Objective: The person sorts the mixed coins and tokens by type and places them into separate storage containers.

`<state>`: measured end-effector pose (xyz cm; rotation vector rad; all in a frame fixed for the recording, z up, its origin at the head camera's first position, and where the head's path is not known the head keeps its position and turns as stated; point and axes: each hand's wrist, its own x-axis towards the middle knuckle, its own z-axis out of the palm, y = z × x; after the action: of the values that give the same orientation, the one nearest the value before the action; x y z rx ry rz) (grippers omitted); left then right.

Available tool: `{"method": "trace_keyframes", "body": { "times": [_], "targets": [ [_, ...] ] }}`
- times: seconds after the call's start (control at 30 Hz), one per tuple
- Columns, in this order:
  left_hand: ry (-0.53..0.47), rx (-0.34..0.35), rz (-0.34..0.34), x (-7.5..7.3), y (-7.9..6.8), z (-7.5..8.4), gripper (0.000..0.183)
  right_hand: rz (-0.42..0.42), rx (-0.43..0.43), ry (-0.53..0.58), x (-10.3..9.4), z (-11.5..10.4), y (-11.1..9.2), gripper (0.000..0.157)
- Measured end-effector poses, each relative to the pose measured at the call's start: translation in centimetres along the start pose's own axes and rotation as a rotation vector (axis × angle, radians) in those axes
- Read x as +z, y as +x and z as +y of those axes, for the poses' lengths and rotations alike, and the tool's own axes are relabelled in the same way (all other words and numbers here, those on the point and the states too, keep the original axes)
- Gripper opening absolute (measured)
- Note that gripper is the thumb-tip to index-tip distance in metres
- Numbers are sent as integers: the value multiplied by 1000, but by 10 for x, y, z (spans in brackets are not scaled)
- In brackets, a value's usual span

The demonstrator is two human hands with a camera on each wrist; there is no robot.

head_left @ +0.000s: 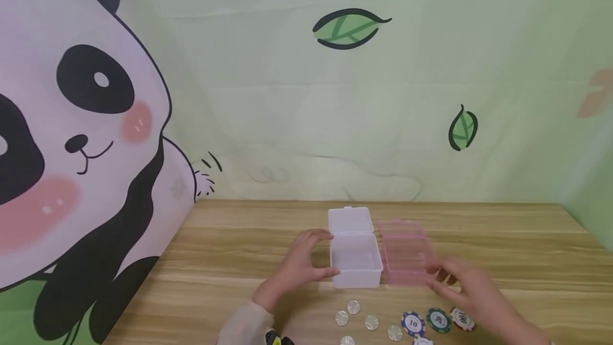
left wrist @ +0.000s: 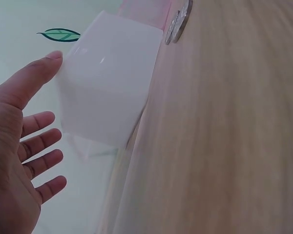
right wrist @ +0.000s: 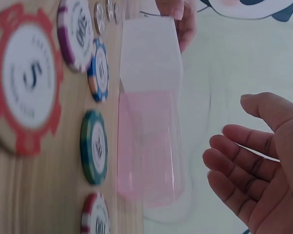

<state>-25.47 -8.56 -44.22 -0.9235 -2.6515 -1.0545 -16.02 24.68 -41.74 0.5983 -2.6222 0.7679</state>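
A white plastic box (head_left: 356, 279) stands on the table with its lid (head_left: 350, 221) folded back. Beside its left wall is my left hand (head_left: 304, 260), thumb and fingers apart, the thumb tip right at the box's edge in the left wrist view. Against the white box's right side stands a translucent pink box (head_left: 409, 260), lid also thrown back. My right hand (head_left: 471, 284) hovers by the pink box's front right corner. In the right wrist view its fingers (right wrist: 229, 168) are loosely bent and nothing lies between them and the thumb.
In front of the boxes lie several silver coins (head_left: 353, 307). Poker chips lie to their right: blue (head_left: 413, 324), green (head_left: 438, 320) and red-edged (head_left: 462, 319). A purple-edged chip (right wrist: 75, 34) and a red "5" chip (right wrist: 31, 83) are nearer. A panda-printed backdrop (head_left: 268, 95) closes off the rear.
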Motion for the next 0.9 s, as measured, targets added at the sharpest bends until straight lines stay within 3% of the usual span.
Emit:
{"method": "trace_keyframes", "body": {
  "times": [0.33, 0.9],
  "targets": [
    [-13, 6, -7, 4, 0, -1, 68, -12, -118, 103, 14, -16, 3, 9],
    [-67, 6, 35, 9, -1, -6, 66, -203, -141, 210, 35, -28, 8, 11]
  ]
}}
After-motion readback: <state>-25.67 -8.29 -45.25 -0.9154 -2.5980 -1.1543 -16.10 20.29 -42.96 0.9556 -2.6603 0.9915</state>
